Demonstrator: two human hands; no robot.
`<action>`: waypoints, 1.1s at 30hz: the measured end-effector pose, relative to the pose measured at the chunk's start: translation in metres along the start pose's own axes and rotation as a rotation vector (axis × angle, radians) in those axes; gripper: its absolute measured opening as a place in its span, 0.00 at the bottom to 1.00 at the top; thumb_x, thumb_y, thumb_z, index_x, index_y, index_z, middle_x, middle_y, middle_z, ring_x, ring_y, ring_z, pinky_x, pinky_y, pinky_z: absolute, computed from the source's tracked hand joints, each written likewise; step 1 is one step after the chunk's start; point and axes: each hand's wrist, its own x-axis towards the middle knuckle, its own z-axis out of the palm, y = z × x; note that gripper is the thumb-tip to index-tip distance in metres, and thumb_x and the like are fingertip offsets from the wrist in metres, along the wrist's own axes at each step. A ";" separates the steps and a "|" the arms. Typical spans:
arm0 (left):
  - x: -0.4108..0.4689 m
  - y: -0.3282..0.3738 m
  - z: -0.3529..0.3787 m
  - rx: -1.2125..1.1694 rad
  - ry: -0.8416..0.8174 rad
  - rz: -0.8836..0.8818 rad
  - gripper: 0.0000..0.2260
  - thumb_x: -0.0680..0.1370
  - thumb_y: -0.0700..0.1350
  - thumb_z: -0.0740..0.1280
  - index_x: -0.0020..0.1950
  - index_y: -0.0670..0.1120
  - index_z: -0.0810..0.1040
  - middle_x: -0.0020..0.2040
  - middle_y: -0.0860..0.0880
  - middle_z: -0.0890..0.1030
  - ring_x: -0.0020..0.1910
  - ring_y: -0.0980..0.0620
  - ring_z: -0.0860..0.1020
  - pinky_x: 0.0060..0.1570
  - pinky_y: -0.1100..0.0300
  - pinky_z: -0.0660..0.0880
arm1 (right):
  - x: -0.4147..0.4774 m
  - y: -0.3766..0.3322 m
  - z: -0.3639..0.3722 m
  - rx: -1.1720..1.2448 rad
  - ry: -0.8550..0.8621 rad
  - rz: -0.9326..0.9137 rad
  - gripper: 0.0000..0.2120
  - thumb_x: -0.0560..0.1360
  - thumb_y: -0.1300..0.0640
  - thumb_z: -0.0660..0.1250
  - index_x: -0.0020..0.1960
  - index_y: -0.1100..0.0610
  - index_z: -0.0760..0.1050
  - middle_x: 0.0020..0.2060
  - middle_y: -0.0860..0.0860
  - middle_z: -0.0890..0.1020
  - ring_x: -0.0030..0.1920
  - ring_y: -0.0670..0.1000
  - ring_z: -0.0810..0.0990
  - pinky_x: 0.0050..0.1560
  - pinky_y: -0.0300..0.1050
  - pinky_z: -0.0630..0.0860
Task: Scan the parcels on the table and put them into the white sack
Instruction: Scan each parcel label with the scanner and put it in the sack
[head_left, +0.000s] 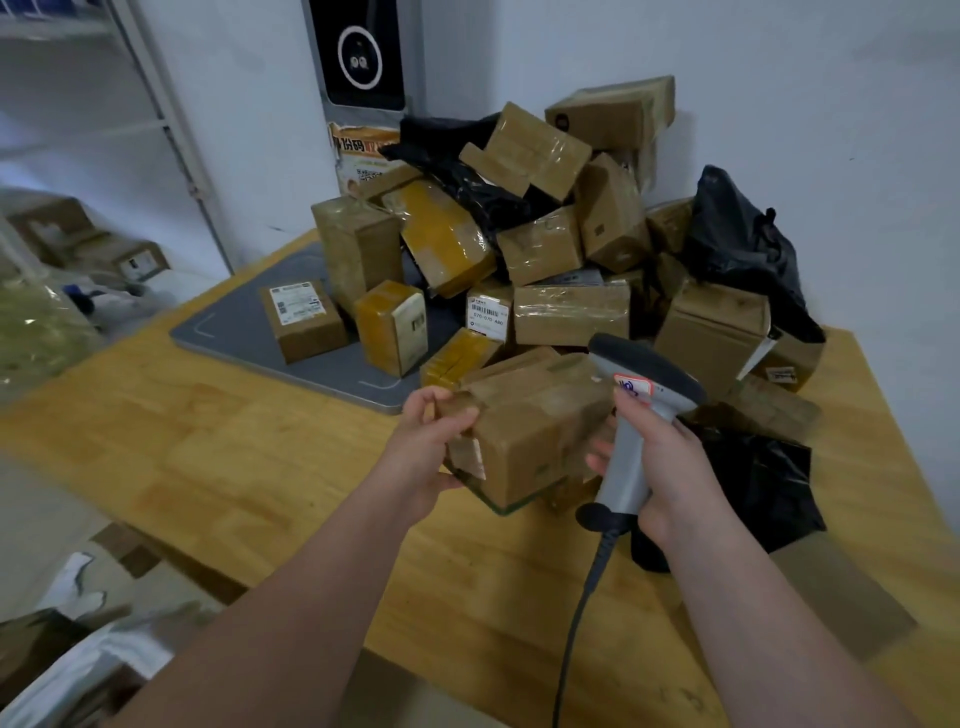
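Holding a taped brown box (530, 431) clear of the bench (260, 457), a person readies it for scanning. The left grip (431, 441) is clamped on the box's left end, curled round the corner. The right grip (670, 467) is wrapped round the handle of a corded scanner (631, 447), while its fingertips (597, 460) also touch the box's right side.

The box hangs between the two grips. Its long axis runs roughly from one to the other, and it is tilted so that the near corner is lowest. The scanner's head sits above the right grip and just over the box's right top edge, pointing away toward the pile (545, 249) rather than at any label.

A white label (470, 460) shows on the box face just beside the left grip, partly hidden. Whether it carries the barcode cannot be told. The coming move probably turns on that face, which lies on the left-grip side, away from the scanner's window. Either the left grip rolls the box or the right swings the scanner down and across.

Beyond both grips, boxes and black bags (737, 244) wait in the pile, some on a grey mat (244, 338). White fabric, probably the sack (88, 670), lies below and left of the left grip, off the bench. That makes the left the nearer grip for the drop.
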 end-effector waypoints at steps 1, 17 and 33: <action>0.002 -0.003 0.001 -0.019 0.000 -0.004 0.22 0.75 0.40 0.71 0.63 0.56 0.67 0.58 0.48 0.76 0.54 0.47 0.77 0.53 0.45 0.76 | -0.001 0.000 -0.002 -0.001 -0.001 0.000 0.10 0.74 0.52 0.72 0.53 0.50 0.76 0.52 0.53 0.79 0.55 0.57 0.80 0.47 0.49 0.81; -0.010 -0.005 -0.016 0.578 0.111 0.480 0.44 0.63 0.35 0.80 0.72 0.50 0.61 0.63 0.55 0.71 0.62 0.58 0.68 0.61 0.51 0.74 | -0.020 -0.025 -0.012 -0.289 -0.132 -0.139 0.09 0.75 0.53 0.71 0.53 0.52 0.78 0.44 0.54 0.85 0.31 0.48 0.76 0.31 0.41 0.75; -0.041 -0.004 -0.118 0.559 0.238 0.347 0.43 0.65 0.28 0.76 0.71 0.54 0.60 0.67 0.54 0.67 0.70 0.50 0.65 0.60 0.54 0.71 | -0.029 -0.017 0.031 -0.645 -0.375 -0.077 0.10 0.73 0.54 0.72 0.53 0.56 0.79 0.42 0.54 0.86 0.34 0.49 0.77 0.36 0.44 0.74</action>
